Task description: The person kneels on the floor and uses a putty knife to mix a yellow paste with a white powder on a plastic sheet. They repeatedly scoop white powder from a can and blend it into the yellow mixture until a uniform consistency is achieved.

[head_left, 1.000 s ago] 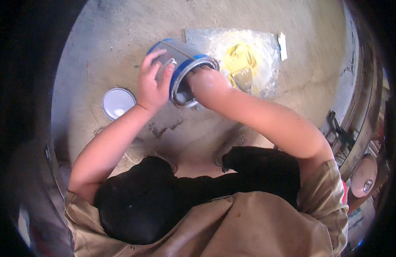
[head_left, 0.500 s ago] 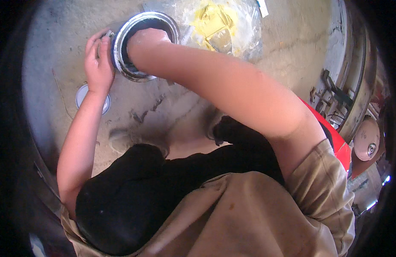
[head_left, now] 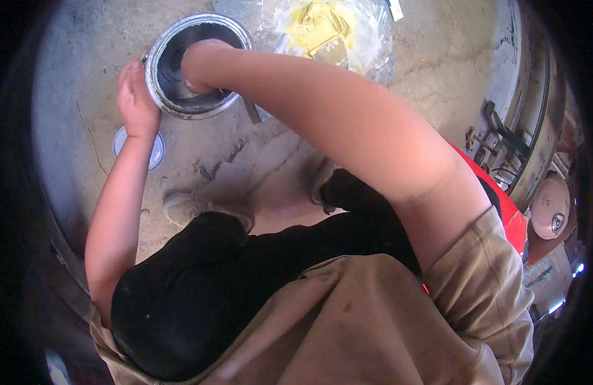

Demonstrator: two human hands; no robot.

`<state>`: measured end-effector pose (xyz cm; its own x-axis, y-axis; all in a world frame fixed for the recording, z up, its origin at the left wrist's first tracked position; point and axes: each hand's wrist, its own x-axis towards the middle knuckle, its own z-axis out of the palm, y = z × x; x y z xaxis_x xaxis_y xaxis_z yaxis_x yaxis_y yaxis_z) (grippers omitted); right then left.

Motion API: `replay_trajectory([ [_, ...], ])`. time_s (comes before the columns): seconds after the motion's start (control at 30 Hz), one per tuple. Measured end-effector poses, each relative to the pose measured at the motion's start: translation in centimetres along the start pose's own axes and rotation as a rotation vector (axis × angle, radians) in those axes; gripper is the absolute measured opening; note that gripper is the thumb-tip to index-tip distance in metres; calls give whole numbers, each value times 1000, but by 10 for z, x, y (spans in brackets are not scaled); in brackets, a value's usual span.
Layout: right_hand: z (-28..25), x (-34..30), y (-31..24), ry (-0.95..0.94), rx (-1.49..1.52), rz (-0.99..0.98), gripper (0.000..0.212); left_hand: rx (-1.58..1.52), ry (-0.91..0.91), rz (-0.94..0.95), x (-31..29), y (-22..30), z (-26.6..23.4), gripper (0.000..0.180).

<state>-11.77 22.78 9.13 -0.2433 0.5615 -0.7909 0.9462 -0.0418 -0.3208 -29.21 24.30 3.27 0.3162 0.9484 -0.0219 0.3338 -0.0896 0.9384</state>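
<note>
A round metal can (head_left: 156, 86) with a smeared silver rim and a dark inside leans so that its mouth faces me. My left hand (head_left: 137, 99) grips its left side, fingers along the outer wall. Down inside the mouth is my right hand (head_left: 206, 61), reaching in over the right part of the rim. Its fingers are hidden in the can, so whatever they hold does not show. To the right of the can, a soft yellow paste (head_left: 322, 29) lies spread on a smeared plastic sheet (head_left: 373, 48).
A round pale lid (head_left: 158, 154) lies on the concrete floor (head_left: 431, 83) below my left wrist. Along the right stand a metal ledge, dark tools (head_left: 501, 131), a red object (head_left: 514, 231) and a pinkish rounded tank (head_left: 550, 208). My shoe (head_left: 181, 208) is near the lid.
The can has shifted left and tilted, so more of its inside shows. Both hands have moved left with it, the right hand still inside.
</note>
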Motion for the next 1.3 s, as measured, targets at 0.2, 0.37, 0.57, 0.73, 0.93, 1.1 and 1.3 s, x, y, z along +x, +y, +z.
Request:
replay_trajectory([
  [0.2, -2, 15, -12, -17, 108, 34, 33, 95, -3, 80, 0, 4, -3, 37],
  [0.37, 0, 20, -6, -66, 398, 135, 32, 58, 3, -63, -1, -2, -4, 39],
  [0.57, 11, 37, -4, -13, 421, 120, 30, 192, -48, 89, -2, -21, -11, 42],
  [0.73, 17, 50, -5, -52, 136, -102, 28, 29, -36, -122, -2, -41, -15, 42],
  [0.93, 20, 47, -19, 52, 371, 80, 25, -165, -85, -192, -7, -58, -25, 42],
  [1.1, 22, 50, -25, 155, 402, 145, 28, -41, -116, -169, -4, -63, -29, 42],
  [1.3, 19, 58, -21, 112, 256, 28, 35, -124, -78, -234, -2, -86, -29, 43],
])
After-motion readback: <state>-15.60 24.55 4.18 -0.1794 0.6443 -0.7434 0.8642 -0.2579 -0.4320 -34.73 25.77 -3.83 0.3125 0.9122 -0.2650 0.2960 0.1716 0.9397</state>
